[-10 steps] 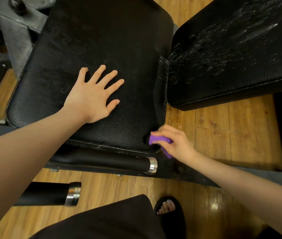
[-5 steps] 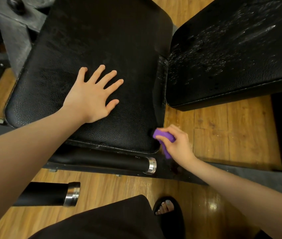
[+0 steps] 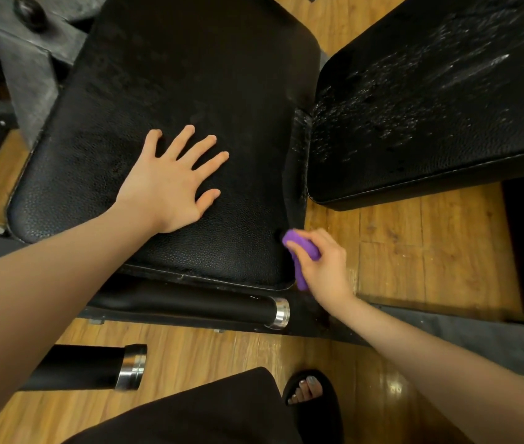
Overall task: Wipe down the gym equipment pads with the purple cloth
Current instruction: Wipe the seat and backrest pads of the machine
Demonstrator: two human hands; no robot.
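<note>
A black leather seat pad (image 3: 171, 91) fills the upper left of the view. My left hand (image 3: 171, 184) lies flat on it with fingers spread. At the pad's near right corner my right hand (image 3: 324, 267) grips a bunched purple cloth (image 3: 302, 251) and holds it against the pad's right side edge. A second black pad (image 3: 430, 100), speckled with wet droplets, sits to the right across a narrow gap.
Two black roller bars with chrome end caps (image 3: 278, 312) (image 3: 132, 366) lie below the seat pad. Grey machine frame (image 3: 30, 52) stands at the upper left, and a dark base rail (image 3: 462, 331) runs at the right. Wooden floor (image 3: 414, 257) and my sandalled foot (image 3: 308, 392) show below.
My right hand has carried the purple cloth a little upward along the seat pad's right edge from the near corner. My left hand has stayed flat on the pad.
</note>
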